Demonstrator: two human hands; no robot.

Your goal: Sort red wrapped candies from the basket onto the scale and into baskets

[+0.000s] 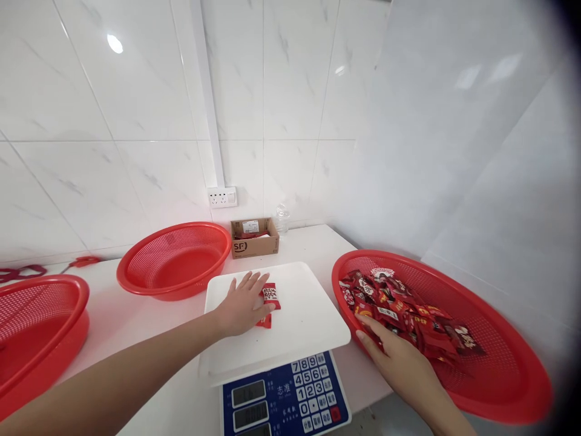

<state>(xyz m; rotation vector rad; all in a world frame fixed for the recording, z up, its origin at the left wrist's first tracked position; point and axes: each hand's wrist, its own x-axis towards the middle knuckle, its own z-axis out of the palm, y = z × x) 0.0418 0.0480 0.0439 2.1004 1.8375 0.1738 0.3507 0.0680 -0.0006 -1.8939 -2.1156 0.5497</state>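
My left hand (242, 306) lies palm down over the white weighing tray (313, 315), its fingers spread. Beside and partly under it are red snack packets (271, 295), with white lettering on one. At the right, my right hand (399, 357) reaches over the near rim of a red mesh basket (512, 345). Its fingers are stretched out beside a pile of red and brown snack packets (422, 321), the thumb apart from them; nothing shows in its grasp. Below the tray, the blue keypad panel of a digital scale (285, 390) faces me.
Another red basket (175, 284) stands behind the tray to the left, and a third basket (68, 339) at the far left. A small cardboard box (255, 245) and a clear plastic bottle (282, 218) stand by the wall. Red-handled scissors (85, 261) lie at back left.
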